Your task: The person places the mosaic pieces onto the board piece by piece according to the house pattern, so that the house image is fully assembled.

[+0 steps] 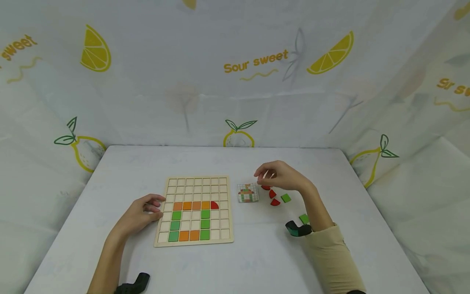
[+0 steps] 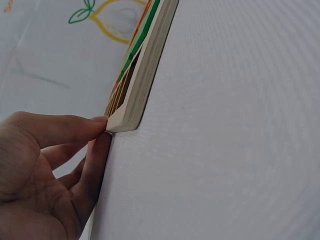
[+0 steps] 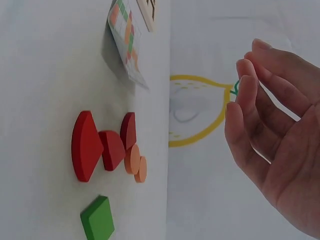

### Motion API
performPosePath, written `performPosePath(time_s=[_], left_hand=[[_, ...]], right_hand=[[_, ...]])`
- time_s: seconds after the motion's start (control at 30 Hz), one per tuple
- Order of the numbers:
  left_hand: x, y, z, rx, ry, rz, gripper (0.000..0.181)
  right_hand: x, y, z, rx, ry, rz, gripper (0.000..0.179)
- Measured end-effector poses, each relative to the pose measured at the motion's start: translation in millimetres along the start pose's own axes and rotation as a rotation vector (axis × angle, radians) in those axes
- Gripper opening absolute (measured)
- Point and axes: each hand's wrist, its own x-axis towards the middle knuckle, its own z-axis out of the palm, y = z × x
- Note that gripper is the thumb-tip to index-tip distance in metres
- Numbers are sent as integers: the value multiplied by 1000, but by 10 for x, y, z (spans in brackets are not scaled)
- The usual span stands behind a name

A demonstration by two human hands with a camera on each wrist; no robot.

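Note:
A square wooden grid board [image 1: 186, 190] lies on the table, its lower part filled with orange and green squares and one red quarter-round piece [image 1: 214, 205]. My left hand [image 1: 140, 214] holds the board's left edge, thumb and fingertips against the rim in the left wrist view. My right hand [image 1: 280, 175] hovers over the loose pieces, fingers loosely bent; in the right wrist view nothing shows between them. Below it lie red quarter-round pieces [image 3: 86, 146], a green square [image 3: 98, 218] and small orange round pieces [image 3: 132, 159]. A printed pattern card [image 1: 247, 192] sits between board and pieces.
Another green square [image 1: 304, 219] lies by the right wrist, close to the dark wrist strap [image 1: 298, 229]. A white lemon-print curtain [image 1: 165, 118] surrounds the white table [image 1: 257, 265] at the back and sides.

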Motion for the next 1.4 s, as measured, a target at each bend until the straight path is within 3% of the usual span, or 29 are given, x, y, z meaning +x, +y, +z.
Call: performPosePath(time_s=[0.57,0.9,1.4], left_hand=[[0,-13,6,8,14,0,46],[6,-18,11,3,9,2,45],[0,-2,7,5,5,1,46]], right_hand=[[-278,379,-114,47,3,54,25],[-252,679,-50,51,-66,118,23],[-180,861,1,76,-146,161,24]])
